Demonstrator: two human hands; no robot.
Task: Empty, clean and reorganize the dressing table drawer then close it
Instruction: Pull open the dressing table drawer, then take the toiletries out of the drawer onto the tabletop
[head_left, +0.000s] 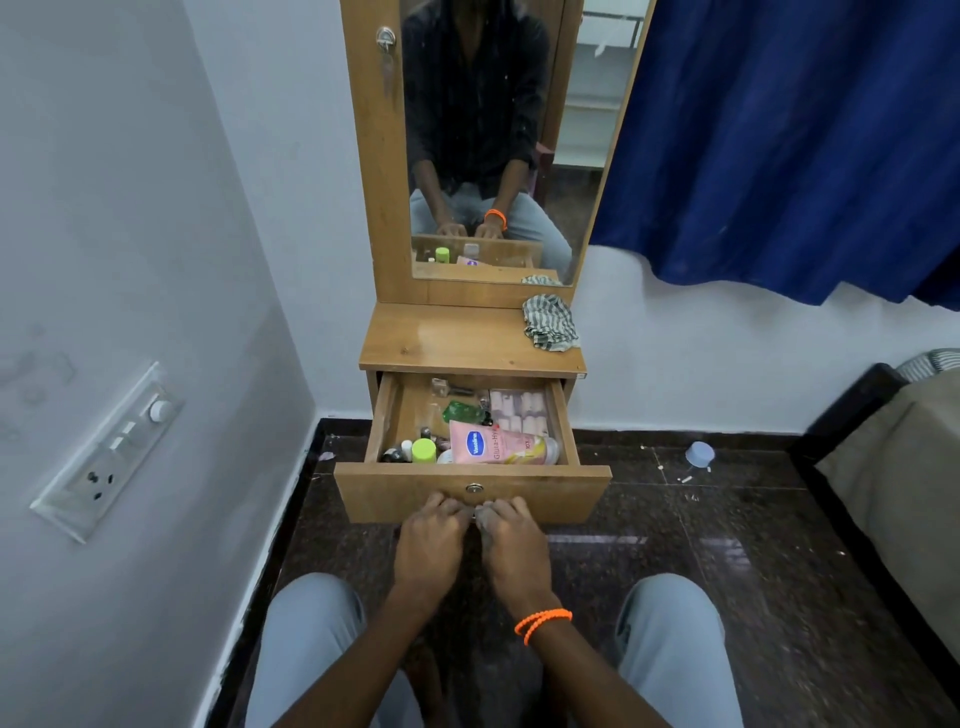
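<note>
The wooden drawer (545, 491) of the dressing table stands pulled out. Inside lie a pink lotion tube (498, 443), a green-capped bottle (423, 450), a green sachet (461, 412), a pack of pale rolls (519, 410) and several small bottles. My left hand (431, 540) and my right hand (511, 543) rest side by side at the lower edge of the drawer front, fingers curled against it below the round lock (474, 488). An orange bead band circles my right wrist. A striped cloth (550, 321) lies on the tabletop's right side.
A tall mirror (498, 140) rises above the table. The wall with a switchboard (111, 452) is close on the left. A blue curtain (789, 145) hangs on the right, and a bed edge (852, 467) lies beside it. A small blue cap (700, 455) sits on the dark floor.
</note>
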